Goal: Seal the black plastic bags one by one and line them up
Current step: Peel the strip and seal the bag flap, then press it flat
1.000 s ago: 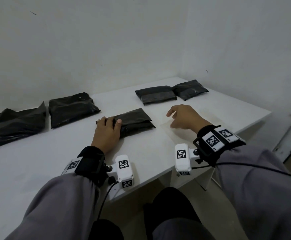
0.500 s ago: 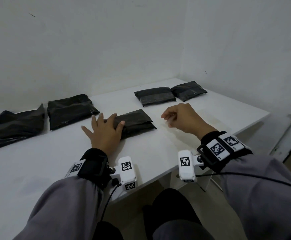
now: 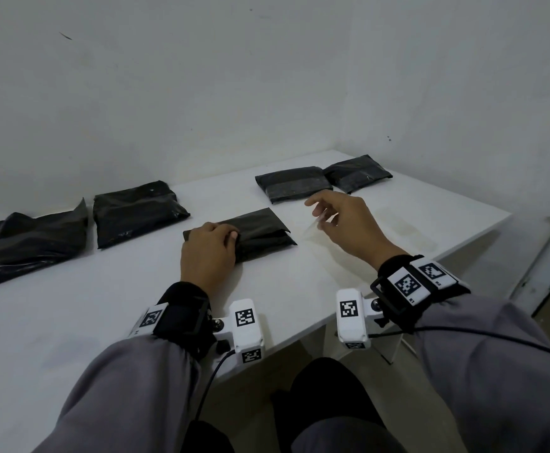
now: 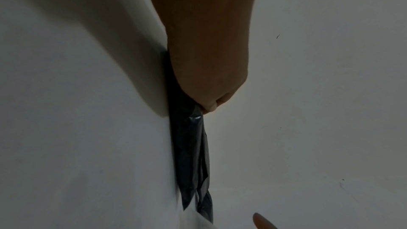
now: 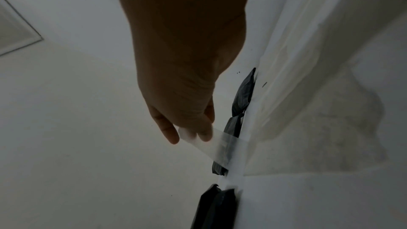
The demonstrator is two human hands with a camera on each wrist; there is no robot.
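At the near edge of the white table (image 3: 71, 322) both wrists carry white camera units and marker bands, grey sleeves below. Left hand (image 3: 206, 253) sits on the near-left corner of the middle bag (image 3: 260, 232), fingers curled over its edge; left wrist view shows the fingers (image 4: 209, 106) pinching the black plastic against the table. That bag lies flat, folded, near the table's centre, just ahead of the left hand. Right hand (image 3: 345, 220) hovers above the table to the right of the bag, not touching it, fingers loosely bent. It holds a clear strip (image 5: 211, 145) between its fingertips; the strip hangs down from the hand, thin and see-through, faint in the head view. What the strip is made of, cannot tell.

Farther left, a shiny bag (image 3: 136, 212) lies flat, and beside it at the table's left edge a larger crumpled bag (image 3: 28, 243), partly cut off by the frame. At the far right, two flat bags touch side by side: one (image 3: 295, 184) nearer the centre, one (image 3: 358, 173) toward the corner. White walls behind.
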